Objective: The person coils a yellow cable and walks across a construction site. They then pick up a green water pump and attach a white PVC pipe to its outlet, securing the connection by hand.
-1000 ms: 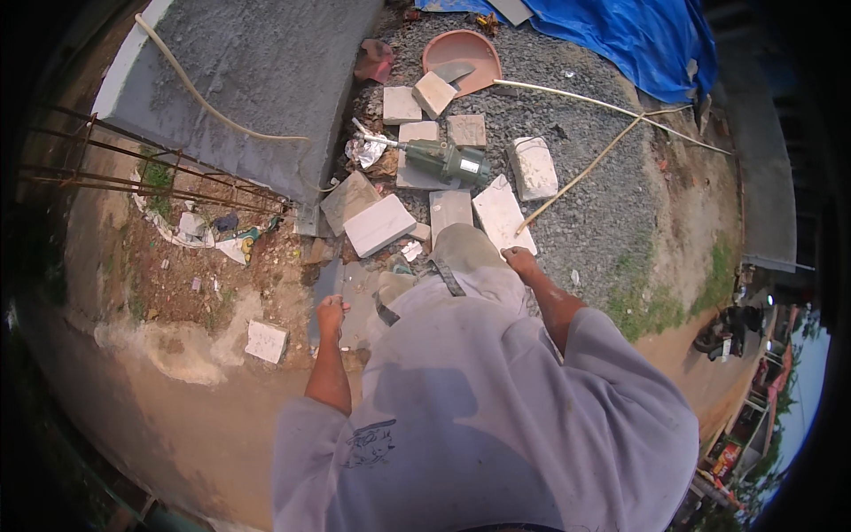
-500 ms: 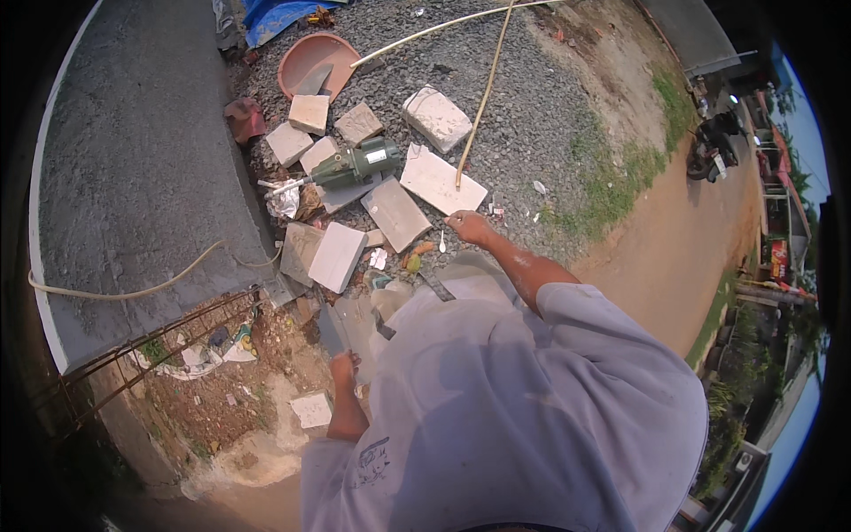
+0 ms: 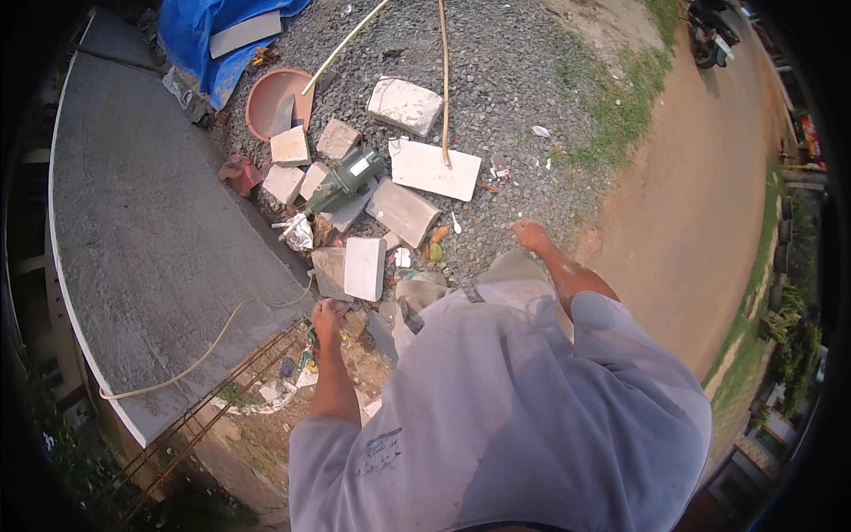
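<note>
I stand over a heap of broken pale tiles [image 3: 365,266] on gravel. My left hand [image 3: 326,317] hangs at my side with fingers curled, just below the nearest white tile and beside a concrete slab's edge; whether it holds anything I cannot make out. My right hand [image 3: 530,235] is out to the right over the gravel, fingers loosely together, with nothing visible in it. A green motor-like device [image 3: 347,179] lies among the tiles ahead. My grey shirt [image 3: 505,408] fills the lower middle of the view.
A large grey concrete slab [image 3: 151,230] spreads to the left with a hose [image 3: 213,341] and rusty rebar [image 3: 222,390] at its corner. An orange basin [image 3: 275,97] and blue tarp [image 3: 213,27] lie beyond. A dirt road [image 3: 691,204] runs on the right, with long sticks [image 3: 443,80] across the gravel.
The view has swung round, so the tile heap and basin shifted toward the upper left and the road came into sight. Both arms stay at my sides.
</note>
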Motion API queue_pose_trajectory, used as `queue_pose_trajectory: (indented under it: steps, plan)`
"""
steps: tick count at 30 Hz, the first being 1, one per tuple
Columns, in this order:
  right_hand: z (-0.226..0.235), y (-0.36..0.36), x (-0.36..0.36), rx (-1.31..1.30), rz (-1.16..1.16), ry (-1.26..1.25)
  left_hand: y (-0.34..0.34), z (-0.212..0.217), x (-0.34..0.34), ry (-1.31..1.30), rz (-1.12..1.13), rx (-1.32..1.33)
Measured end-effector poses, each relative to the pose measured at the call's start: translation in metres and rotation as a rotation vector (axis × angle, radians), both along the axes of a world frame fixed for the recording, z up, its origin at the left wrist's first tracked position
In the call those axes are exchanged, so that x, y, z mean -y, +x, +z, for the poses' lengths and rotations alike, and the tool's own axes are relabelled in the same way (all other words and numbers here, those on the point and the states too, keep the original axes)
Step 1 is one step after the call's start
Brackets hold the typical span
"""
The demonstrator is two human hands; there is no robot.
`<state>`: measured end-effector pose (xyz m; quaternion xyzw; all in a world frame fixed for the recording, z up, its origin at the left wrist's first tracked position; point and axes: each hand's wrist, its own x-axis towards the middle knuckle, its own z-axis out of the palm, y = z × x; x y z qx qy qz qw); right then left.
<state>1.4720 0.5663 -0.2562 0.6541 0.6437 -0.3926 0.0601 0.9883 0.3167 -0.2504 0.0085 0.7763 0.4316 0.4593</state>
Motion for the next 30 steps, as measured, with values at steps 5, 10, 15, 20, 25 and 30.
queue_pose_trajectory:
  steps: [5,10,15,20,25,30]
  plan:
    - [-0.061,0.093,0.015,-0.111,-0.154,0.115,0.063,-0.023,-0.064,0.015,-0.25,0.081]
    - [-0.132,0.248,0.065,-0.078,-0.535,-0.163,0.165,-0.014,-0.157,-0.075,-0.62,-0.042]
    - [-0.095,0.366,0.126,-0.123,-0.601,-0.235,0.262,-0.003,-0.221,-0.069,-0.816,-0.093]
    - [-0.035,0.432,0.124,-0.319,-1.181,-0.365,0.348,0.054,-0.281,-0.043,-1.069,-0.309]
    - [-0.033,0.46,0.058,-0.181,-1.117,-0.271,0.373,0.068,-0.298,-0.039,-0.919,-0.237]
    - [-0.015,0.465,-0.067,-0.323,-0.769,-0.04,0.332,0.017,-0.265,-0.323,-0.804,-0.211]
